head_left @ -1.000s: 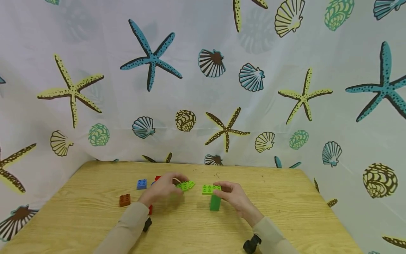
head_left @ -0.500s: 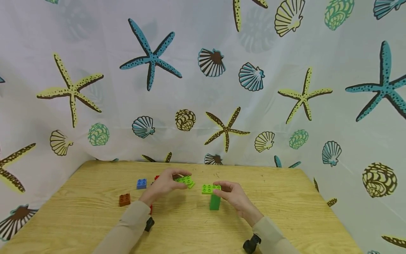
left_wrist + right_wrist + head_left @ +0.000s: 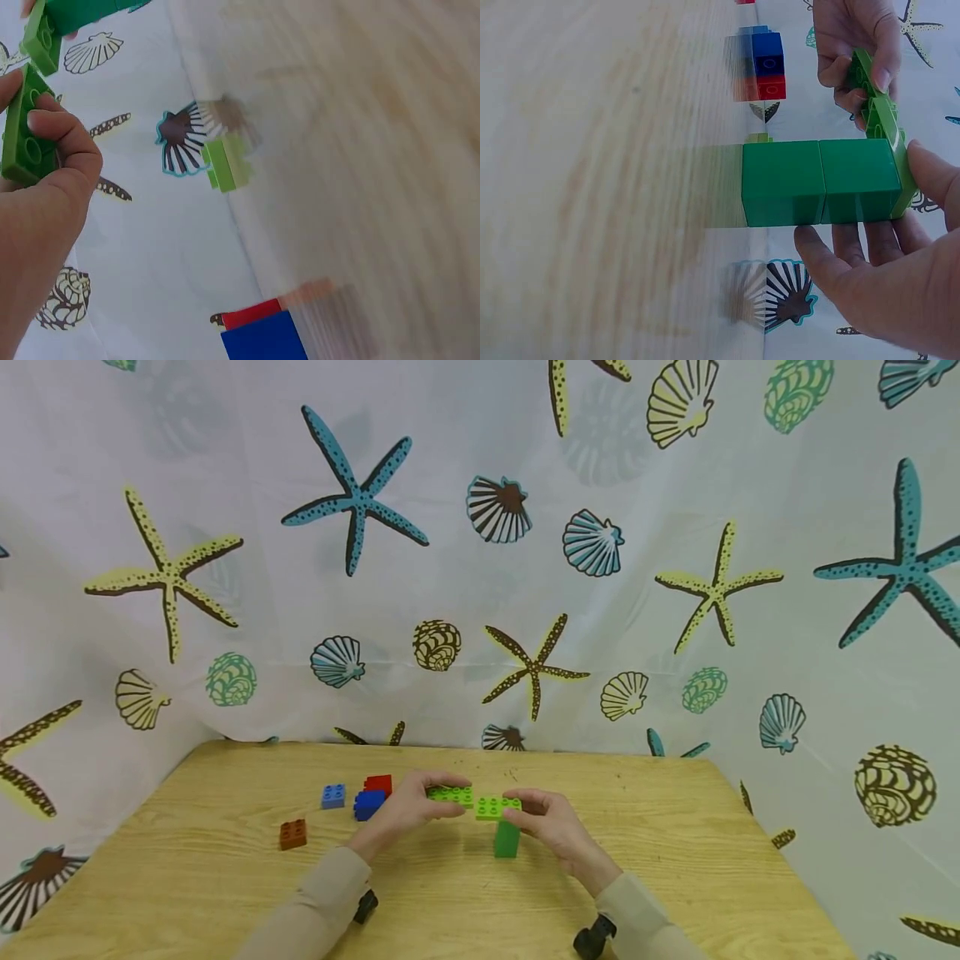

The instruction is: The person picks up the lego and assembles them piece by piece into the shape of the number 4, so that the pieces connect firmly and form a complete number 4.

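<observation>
My left hand (image 3: 420,807) pinches a light green brick (image 3: 459,795) between thumb and fingers, studs up, just above the table. Close to its right, my right hand (image 3: 558,827) holds another light green brick (image 3: 489,808) by its right end. That brick lies across the top of a tower of two dark green bricks (image 3: 784,184), overhanging to the left. In the right wrist view the right fingers also touch the tower's side, and the ends of the two light green bricks nearly meet. A further light green brick (image 3: 223,165) lies on the table, hidden in the head view.
A blue brick (image 3: 368,805) and a red brick (image 3: 378,784) stand together left of the left hand. Farther left are a small blue brick (image 3: 333,796) and a brown brick (image 3: 293,834). A shell-patterned cloth (image 3: 465,593) hangs behind the wooden table (image 3: 652,827).
My left hand has picked up the light green brick and carried it right, toward the right hand's brick. The right hand stays in place. A red brick is now hidden by the left arm.
</observation>
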Tool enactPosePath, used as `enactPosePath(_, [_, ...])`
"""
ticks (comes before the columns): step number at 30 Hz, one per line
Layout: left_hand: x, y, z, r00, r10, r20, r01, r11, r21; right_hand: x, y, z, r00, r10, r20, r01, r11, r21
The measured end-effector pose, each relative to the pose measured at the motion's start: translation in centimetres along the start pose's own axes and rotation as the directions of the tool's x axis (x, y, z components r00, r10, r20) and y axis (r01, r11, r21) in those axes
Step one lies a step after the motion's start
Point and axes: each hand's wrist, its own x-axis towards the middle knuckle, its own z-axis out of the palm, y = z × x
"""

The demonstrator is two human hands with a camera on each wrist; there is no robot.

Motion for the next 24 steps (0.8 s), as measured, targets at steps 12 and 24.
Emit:
enactPosePath(12, [0.4,1.2,2.2,1.0,0.024,-0.016,-0.025,0.997,-0.069,0.1,-0.3,0.0,1.0,-0.013,-0.004,0.013,1.0,-0.011])
enactPosePath(24, [0.2,1.5,3.2,0.998,0.055,0.027,-0.052,0.995,-0.079,0.0,0.0,0.2,1.0,-0.009,0.008,0.009,1.0,0.001])
